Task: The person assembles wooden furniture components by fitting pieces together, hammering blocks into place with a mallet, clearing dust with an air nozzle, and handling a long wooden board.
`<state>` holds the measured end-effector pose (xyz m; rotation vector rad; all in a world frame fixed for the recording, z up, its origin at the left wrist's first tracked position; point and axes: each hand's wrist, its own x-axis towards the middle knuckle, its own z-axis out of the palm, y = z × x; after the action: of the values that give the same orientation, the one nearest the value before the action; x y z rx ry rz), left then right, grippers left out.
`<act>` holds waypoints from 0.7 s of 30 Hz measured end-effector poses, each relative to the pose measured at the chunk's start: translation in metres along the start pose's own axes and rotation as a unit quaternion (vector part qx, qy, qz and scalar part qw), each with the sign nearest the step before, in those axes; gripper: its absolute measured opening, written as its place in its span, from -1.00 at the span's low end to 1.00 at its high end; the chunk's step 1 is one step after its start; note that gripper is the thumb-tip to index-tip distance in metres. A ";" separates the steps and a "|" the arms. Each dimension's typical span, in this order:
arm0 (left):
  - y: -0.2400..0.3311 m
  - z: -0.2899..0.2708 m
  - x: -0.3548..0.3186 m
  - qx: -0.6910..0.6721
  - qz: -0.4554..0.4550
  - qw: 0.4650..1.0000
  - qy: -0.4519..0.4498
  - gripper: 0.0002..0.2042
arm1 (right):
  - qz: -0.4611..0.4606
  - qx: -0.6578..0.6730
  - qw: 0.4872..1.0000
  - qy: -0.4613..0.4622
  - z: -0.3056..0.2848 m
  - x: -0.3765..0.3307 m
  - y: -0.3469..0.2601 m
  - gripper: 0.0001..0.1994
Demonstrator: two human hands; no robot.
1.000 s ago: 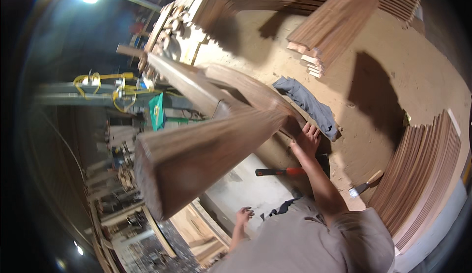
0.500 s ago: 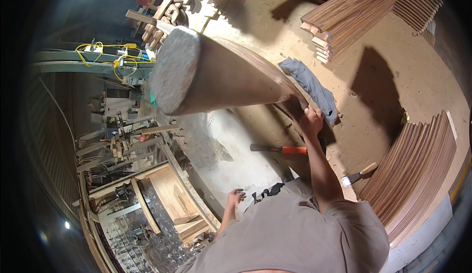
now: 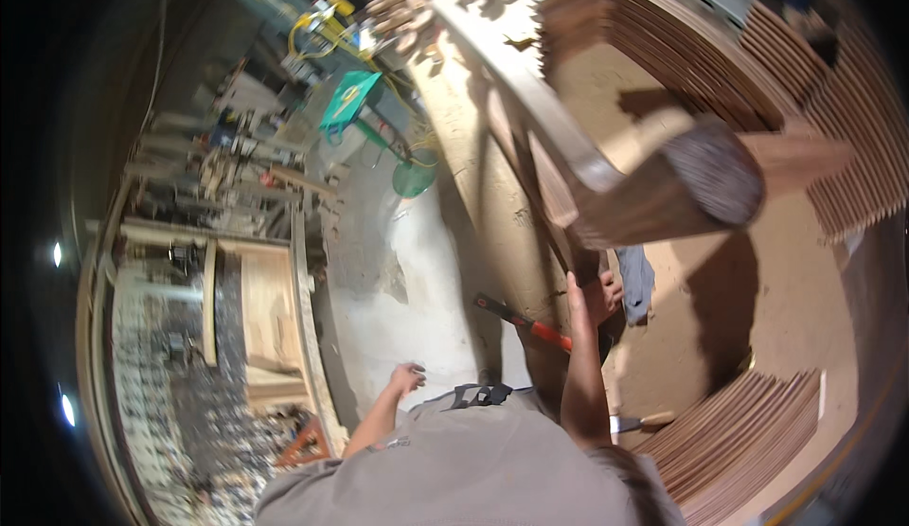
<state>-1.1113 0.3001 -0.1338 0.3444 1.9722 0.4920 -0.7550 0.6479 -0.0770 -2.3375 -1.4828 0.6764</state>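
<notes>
A brown curved wooden piece rises from the bench toward me, its blunt end close to view and blurred. My right hand is closed around its lower part. A hammer with a red and black handle lies beside my right forearm; its head is hidden. Just past my right hand lies a crumpled grey cloth. Low at my left side hangs my left hand, fingers apart and loosely bent, holding nothing.
Stacked curved wooden slats lie at the near right, next to a wooden-handled scraper. More brown slats line the far side of the bench. A green stand is on the floor, and a cluttered worktable is at left.
The view has turned. The wooden piece's blunt end has swung from the left to the right, with my right hand still on it. My left hand remains low and free.
</notes>
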 end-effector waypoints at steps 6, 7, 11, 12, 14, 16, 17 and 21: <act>-0.021 0.018 -0.031 0.057 0.026 0.993 0.097 -0.66 | -0.063 -0.110 0.991 0.051 0.033 -0.016 0.003 -0.29; -0.024 0.023 -0.033 0.063 0.033 0.992 0.106 -0.67 | -0.079 -0.112 0.988 0.066 0.040 -0.015 0.004 -0.30; -0.028 0.040 -0.030 0.084 0.030 0.984 0.153 -0.70 | -0.091 -0.110 0.989 0.051 0.043 0.006 0.027 -0.38; -0.031 0.037 -0.032 0.088 0.029 0.982 0.162 -0.70 | -0.084 -0.117 0.987 0.065 0.048 0.015 0.030 -0.38; -0.065 0.036 -0.051 0.042 -0.017 0.983 0.177 -0.71 | -0.075 -0.148 0.981 0.097 0.060 0.016 0.034 -0.39; -0.109 0.045 -0.068 0.001 -0.047 0.981 0.188 -0.71 | -0.111 -0.190 0.961 0.166 0.057 -0.001 0.027 -0.39; -0.135 0.054 -0.073 -0.016 -0.056 0.979 0.196 -0.71 | -0.114 -0.179 0.973 0.090 0.055 0.003 0.026 -0.42; -0.178 0.073 -0.083 -0.084 -0.129 0.970 0.190 -0.75 | -0.120 0.100 0.986 -0.053 0.052 0.040 0.065 -0.59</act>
<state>-1.0144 0.1212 -0.1829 -0.1255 2.2840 0.5829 -0.7186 0.6562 -0.1617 -1.9628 -1.6262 0.8505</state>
